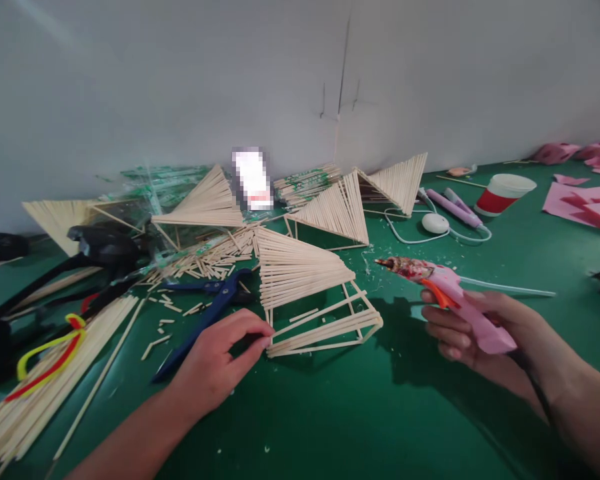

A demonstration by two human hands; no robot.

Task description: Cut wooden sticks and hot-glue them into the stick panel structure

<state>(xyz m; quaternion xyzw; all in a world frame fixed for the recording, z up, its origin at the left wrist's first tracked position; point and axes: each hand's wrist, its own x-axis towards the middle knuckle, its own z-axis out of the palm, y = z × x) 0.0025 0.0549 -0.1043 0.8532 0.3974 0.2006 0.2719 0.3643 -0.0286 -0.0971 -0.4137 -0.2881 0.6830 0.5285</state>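
Observation:
A structure of thin wooden sticks [310,293], with a fan-shaped sloping top and an open frame base, sits on the green table [330,413]. My left hand [220,360] pinches the near left corner of its base, fingers closed on the sticks. My right hand [475,330] grips a pink hot glue gun [445,287] with an orange trigger. Its stained nozzle points left and hovers just right of the structure, apart from it.
Blue-handled cutters [205,313] lie left of the structure among cut stick scraps. Long sticks [45,380] with red and yellow pipe cleaners fill the near left. Several finished stick fans [340,207] line the wall. A red and white cup [503,193], a white cable and pink paper [580,203] lie at right.

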